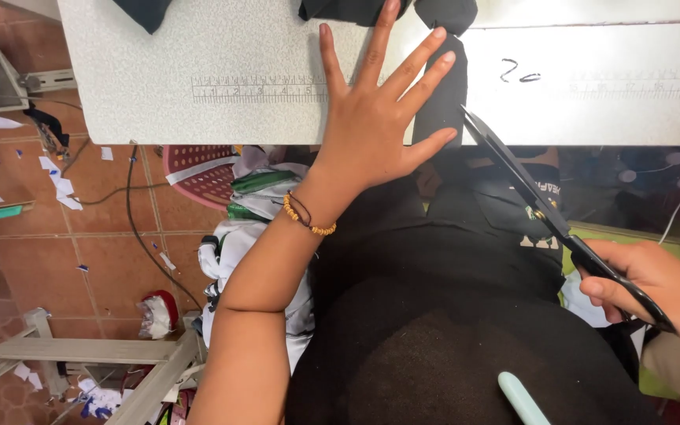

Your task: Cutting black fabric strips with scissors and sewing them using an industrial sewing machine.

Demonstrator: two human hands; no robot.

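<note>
A: Left hand [371, 126] status?

B: Flat, palm down, fingers splayed wide toward 12 o'clock. Pressing the narrow strip of black cloth [442, 94] against the speckled grey tabletop with printed ruler scale [198, 63]. Nothing gripped, just pinning. Forearm running down to 7 o'clock, beaded orange-and-black bracelet [308, 216] at the wrist.

A: Right hand [647, 279]?

B: Low at 4 o'clock, off the table edge. Closed around the handle loops of the long black-bladed metal scissors [545, 208]. Thumb and fingers through or over the loops, exact threading not readable.

A: Scissors orientation?

B: Long axis diagonal, handles at 4 o'clock, tip at 10 to 11 o'clock. Tip just at the table's near edge, beside the little finger of the left hand and touching or nearly touching the cloth strip. Blades look together or barely parted; hard to tell.

A: Cloth strip?

B: Long axis roughly 12 to 6, running from a dark bundle at the table's far edge down over the near edge. Mostly under the left hand's ring and little fingers.

A: Surroundings?

B: Black garment over the lap below. Pale mint rounded plastic handle [522, 397] at 6 o'clock. Pink perforated plastic basket [198, 169] and white-and-green fabric pile [257, 197] at 8 o'clock on the terracotta tiled floor [57, 236], paper scraps scattered.
</note>
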